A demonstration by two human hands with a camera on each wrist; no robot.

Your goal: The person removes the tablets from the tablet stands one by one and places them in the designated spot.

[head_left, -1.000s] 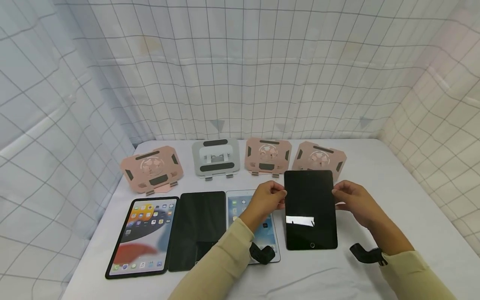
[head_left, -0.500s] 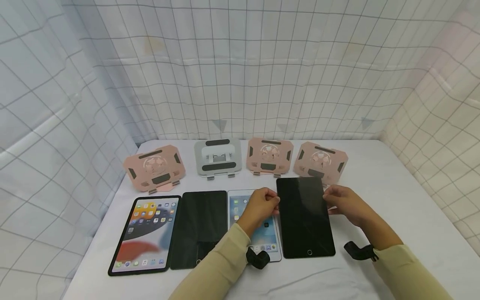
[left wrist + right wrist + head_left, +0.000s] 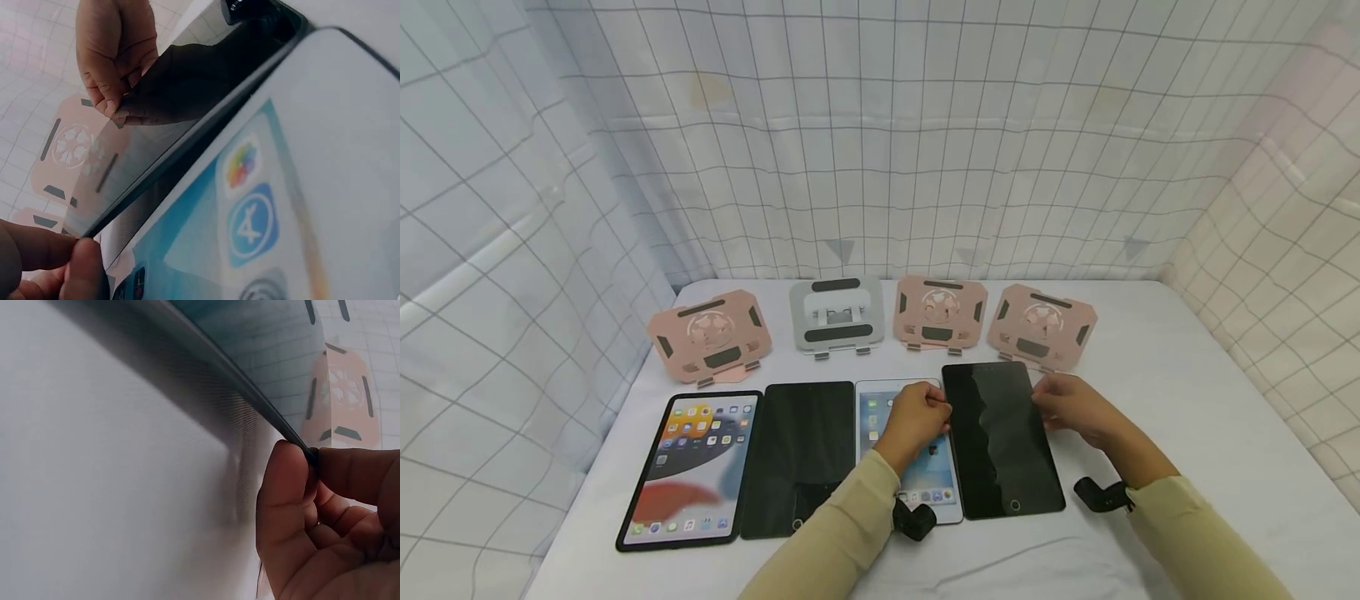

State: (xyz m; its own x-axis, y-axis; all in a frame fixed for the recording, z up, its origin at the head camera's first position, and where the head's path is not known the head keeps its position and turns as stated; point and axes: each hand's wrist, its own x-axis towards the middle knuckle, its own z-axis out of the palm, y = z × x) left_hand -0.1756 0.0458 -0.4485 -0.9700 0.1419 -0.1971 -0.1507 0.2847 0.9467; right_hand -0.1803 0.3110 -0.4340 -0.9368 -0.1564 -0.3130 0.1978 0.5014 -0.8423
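A tablet (image 3: 1000, 442) with a dark screen and a round home button spans the space between both hands. At its left long edge, my left hand (image 3: 917, 421) pinches it between thumb and fingers; the left wrist view shows this pinch at the tablet's edge (image 3: 162, 165). My right hand (image 3: 1078, 408) pinches the opposite long edge, and in the right wrist view a shadowed gap shows between that edge (image 3: 244, 387) and the white cloth. Directly to the left lies a white-framed tablet (image 3: 928, 475) with a lit screen, partly covered by my left hand and sleeve.
Farther left lie another dark tablet (image 3: 808, 433) and a black-framed tablet (image 3: 700, 467) with a lit screen. Along the back stand a grey tablet stand (image 3: 816, 321) and three pink stands, one (image 3: 1045, 325) just behind the held tablet. A grid-patterned curtain (image 3: 887, 167) surrounds the table.
Both hands have carried the dark tablet leftward and lower, up against the white tablet. The stand behind it, covered at first, now shows fully. The other tablets stay in place.
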